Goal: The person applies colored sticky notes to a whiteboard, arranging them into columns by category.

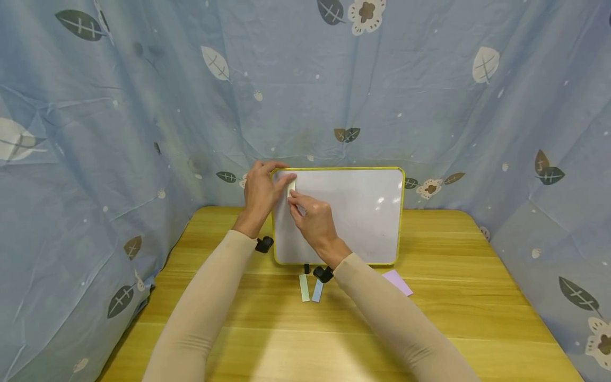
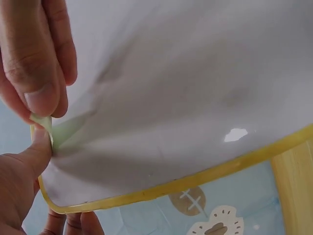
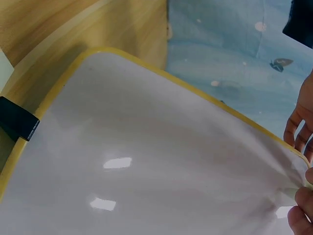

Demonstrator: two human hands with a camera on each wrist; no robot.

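Observation:
A whiteboard [image 1: 353, 212] with a yellow frame stands upright on the table. My left hand [image 1: 262, 191] grips its upper left corner, fingers behind the frame and thumb on the front. Between finger and thumb, my right hand [image 1: 315, 220] pinches a pale green paper strip [image 1: 292, 187] against the board near that corner. Close up in the left wrist view, the strip [image 2: 68, 131] bends away from the surface at the pinched end, and the left thumb touches it there. Only the right hand's fingertips [image 3: 303, 208] show at the right wrist view's edge.
A green strip [image 1: 304, 288] and a blue strip [image 1: 317, 291] lie on the wooden table [image 1: 296, 339] before the board. A purple sheet [image 1: 398, 282] lies to their right. A black clip [image 3: 18, 119] sits on the board's bottom edge. Behind hangs a patterned blue curtain [image 1: 296, 106].

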